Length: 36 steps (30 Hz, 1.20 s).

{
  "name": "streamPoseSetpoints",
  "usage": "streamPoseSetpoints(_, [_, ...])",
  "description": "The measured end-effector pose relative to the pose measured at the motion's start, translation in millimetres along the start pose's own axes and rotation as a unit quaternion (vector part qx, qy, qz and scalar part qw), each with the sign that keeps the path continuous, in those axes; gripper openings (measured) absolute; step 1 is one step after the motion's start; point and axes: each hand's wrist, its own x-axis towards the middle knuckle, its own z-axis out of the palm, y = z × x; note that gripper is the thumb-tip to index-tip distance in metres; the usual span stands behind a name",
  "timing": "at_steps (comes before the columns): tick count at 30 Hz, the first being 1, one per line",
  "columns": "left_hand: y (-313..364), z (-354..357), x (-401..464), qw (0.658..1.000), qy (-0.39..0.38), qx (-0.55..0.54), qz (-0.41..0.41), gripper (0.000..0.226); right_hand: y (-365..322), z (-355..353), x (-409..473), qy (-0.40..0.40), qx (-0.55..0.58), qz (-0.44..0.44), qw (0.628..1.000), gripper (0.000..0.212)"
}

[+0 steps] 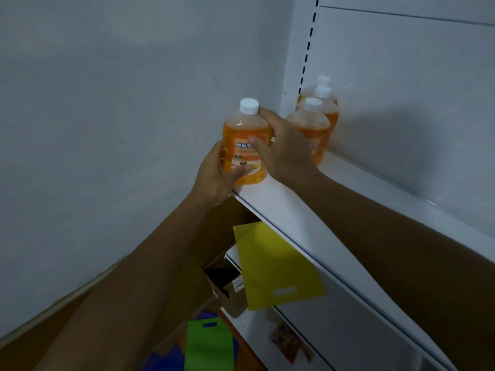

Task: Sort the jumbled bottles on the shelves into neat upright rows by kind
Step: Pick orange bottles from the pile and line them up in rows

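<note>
Both forearms reach mid-frame: left hand [214, 172] and right hand [281, 145] curl fingers around an orange bottle [245, 145] at shelf [294, 207] edge. Next: slide it beside the row [316, 121].

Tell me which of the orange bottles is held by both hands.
The front bottle, nearest the shelf end. The left hand grips its base and the right hand its side; the three bottles behind stand untouched.
</note>
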Motion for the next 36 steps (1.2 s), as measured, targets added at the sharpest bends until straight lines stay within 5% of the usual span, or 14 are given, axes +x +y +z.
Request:
streamPoseSetpoints(8, [-11.7,-6.8,9.1,1.0,-0.012,0.016,-0.002,0.059,0.4,7.0,4.3,-0.057,-0.076,0.004,0.995,0.072])
streamPoseSetpoints(12, [-16.3,-9.4,-6.0,0.999,0.007,0.047,-0.019,0.083,-7.8,-9.7,-13.1,-0.036,-0.066,-0.01,0.997,0.073])
streamPoseSetpoints(15, [-11.4,0.5,-35.7,0.997,0.032,0.067,-0.001,0.058,-14.4,-32.1,-33.5,-0.036,-0.066,-0.002,0.997,0.07])
streamPoseSetpoints(22, [16.6,46.2,-106.7,0.985,0.116,0.106,0.068,0.057,-9.7,-98.8,-119.8,-0.039,-0.092,0.043,0.994,0.067])
streamPoseSetpoints(30, [80.3,191.6,-203.5,0.984,-0.115,0.109,0.087,0.072,9.6,-221.7,-267.3,-0.013,-0.173,0.102,0.98,0.067])
streamPoseSetpoints(36, [130.0,302.3,-273.6,0.945,-0.277,0.09,0.15,0.069,13.4,-311.0,-357.8,0.053,-0.216,0.181,0.958,0.064])
